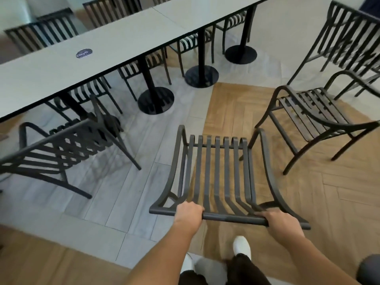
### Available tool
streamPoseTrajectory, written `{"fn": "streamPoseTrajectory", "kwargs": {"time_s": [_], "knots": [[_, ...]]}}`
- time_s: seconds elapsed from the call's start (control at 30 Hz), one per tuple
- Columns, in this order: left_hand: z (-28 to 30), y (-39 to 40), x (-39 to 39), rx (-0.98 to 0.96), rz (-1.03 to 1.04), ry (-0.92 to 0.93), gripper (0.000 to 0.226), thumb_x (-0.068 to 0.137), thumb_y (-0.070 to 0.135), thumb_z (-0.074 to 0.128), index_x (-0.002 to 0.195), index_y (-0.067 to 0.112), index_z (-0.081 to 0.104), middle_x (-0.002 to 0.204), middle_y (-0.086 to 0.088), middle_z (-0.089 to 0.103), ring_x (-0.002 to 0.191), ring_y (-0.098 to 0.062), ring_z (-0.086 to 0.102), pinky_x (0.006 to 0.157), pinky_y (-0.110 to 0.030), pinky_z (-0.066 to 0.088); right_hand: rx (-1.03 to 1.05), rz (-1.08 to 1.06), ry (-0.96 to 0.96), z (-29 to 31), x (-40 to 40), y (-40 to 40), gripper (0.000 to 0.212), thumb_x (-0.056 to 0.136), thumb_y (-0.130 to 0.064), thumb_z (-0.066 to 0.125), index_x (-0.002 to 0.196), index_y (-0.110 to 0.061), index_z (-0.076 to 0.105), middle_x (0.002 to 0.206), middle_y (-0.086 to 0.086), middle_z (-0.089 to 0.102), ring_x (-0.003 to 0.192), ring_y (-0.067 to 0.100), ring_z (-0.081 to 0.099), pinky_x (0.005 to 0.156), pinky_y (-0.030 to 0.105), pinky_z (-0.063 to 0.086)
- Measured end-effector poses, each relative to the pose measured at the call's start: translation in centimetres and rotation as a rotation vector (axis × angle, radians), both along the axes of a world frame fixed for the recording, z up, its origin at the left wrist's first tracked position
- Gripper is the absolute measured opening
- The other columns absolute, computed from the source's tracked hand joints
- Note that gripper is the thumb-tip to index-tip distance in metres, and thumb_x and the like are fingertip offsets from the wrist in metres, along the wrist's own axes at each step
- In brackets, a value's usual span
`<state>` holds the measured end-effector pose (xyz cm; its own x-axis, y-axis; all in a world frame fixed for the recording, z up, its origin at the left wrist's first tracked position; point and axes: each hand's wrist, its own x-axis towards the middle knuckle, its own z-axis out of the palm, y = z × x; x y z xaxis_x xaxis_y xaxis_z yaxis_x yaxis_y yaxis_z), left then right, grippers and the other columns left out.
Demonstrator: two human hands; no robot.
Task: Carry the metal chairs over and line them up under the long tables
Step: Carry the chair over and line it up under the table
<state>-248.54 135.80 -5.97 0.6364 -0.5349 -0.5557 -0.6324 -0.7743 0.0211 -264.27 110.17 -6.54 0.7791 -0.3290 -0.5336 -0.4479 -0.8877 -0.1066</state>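
Note:
A dark slatted metal chair (pixel 218 171) stands right in front of me, its seat pointing toward the long pale tables (pixel 102 52). My left hand (pixel 188 214) grips the top rail of its backrest near the left end. My right hand (pixel 281 223) grips the same rail near the right end. Another chair (pixel 61 149) stands to the left, close to the table edge. A third chair (pixel 308 118) stands to the right on the wood floor, and a further one (pixel 353 36) is behind it.
Black pedestal bases (pixel 155 100) hold up the tables, with several chairs (pixel 144 66) tucked in on the far side. A round dark sticker (pixel 83 53) lies on the tabletop. Open floor lies between my chair and the table. My feet (pixel 241 244) are below.

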Motion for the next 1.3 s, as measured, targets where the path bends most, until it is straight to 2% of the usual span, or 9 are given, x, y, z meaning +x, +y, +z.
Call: {"fn": "streamPoseTrajectory", "kwargs": {"time_s": [0.3, 0.5, 0.67, 0.83, 1.1, 1.3], "knots": [[0.5, -3.3, -2.8, 0.021, 0.266, 0.036, 0.036, 0.104, 0.018, 0.048, 0.135, 0.032, 0.064, 0.12, -0.006, 0.07, 0.115, -0.03, 0.064, 0.094, -0.041, 0.052, -0.038, 0.248, -0.005, 0.5, 4.1, -5.7, 0.048, 0.103, -0.025, 0.051, 0.144, -0.05, 0.049, 0.134, -0.012, 0.063, 0.12, 0.009, 0.062, 0.099, 0.029, 0.05], [0.4, -6.1, -4.7, 0.019, 0.407, 0.046, 0.039, 0.104, 0.015, 0.048, 0.137, 0.034, 0.06, 0.121, -0.005, 0.069, 0.115, -0.029, 0.064, 0.096, -0.041, 0.053, -0.101, 0.446, 0.039, 0.3, 7.2, -9.7, 0.05, 0.104, -0.024, 0.044, 0.144, -0.053, 0.045, 0.129, -0.012, 0.063, 0.116, 0.012, 0.063, 0.094, 0.03, 0.052], [0.0, -7.2, -5.4, -0.003, 0.514, 0.027, 0.04, 0.098, 0.008, 0.056, 0.131, 0.03, 0.06, 0.113, -0.004, 0.07, 0.109, -0.027, 0.064, 0.099, -0.041, 0.049, -0.041, 0.48, 0.101, -0.1, 9.9, -11.5, 0.05, 0.099, -0.027, 0.041, 0.141, -0.053, 0.05, 0.131, -0.014, 0.065, 0.12, 0.012, 0.061, 0.1, 0.032, 0.05], [-0.3, -7.6, -4.1, -0.004, 0.554, 0.0, 0.039, 0.103, 0.01, 0.048, 0.134, 0.031, 0.058, 0.123, -0.004, 0.066, 0.122, -0.028, 0.055, 0.106, -0.043, 0.037, -0.061, 0.538, 0.08, -0.2, 12.1, -11.8, 0.051, 0.1, -0.024, 0.044, 0.141, -0.053, 0.049, 0.127, -0.011, 0.067, 0.117, 0.014, 0.064, 0.097, 0.034, 0.052], [-0.7, -7.4, -0.5, -0.004, 0.637, 0.013, 0.042, 0.102, 0.01, 0.052, 0.136, 0.034, 0.057, 0.124, -0.004, 0.066, 0.124, -0.029, 0.053, 0.109, -0.044, 0.036, -0.08, 0.578, 0.038, -0.2, 16.5, -11.6, 0.05, 0.102, -0.022, 0.046, 0.14, -0.055, 0.05, 0.125, -0.011, 0.067, 0.114, 0.015, 0.065, 0.095, 0.034, 0.053], [-0.7, -6.7, 4.0, 0.013, 0.638, -0.015, 0.042, 0.104, 0.016, 0.053, 0.14, 0.036, 0.055, 0.124, -0.002, 0.066, 0.124, -0.028, 0.054, 0.111, -0.046, 0.036, -0.066, 0.591, 0.056, -0.4, 21.6, -10.9, 0.045, 0.1, -0.029, 0.048, 0.137, -0.053, 0.054, 0.121, -0.013, 0.068, 0.111, 0.014, 0.065, 0.092, 0.034, 0.054]]}}
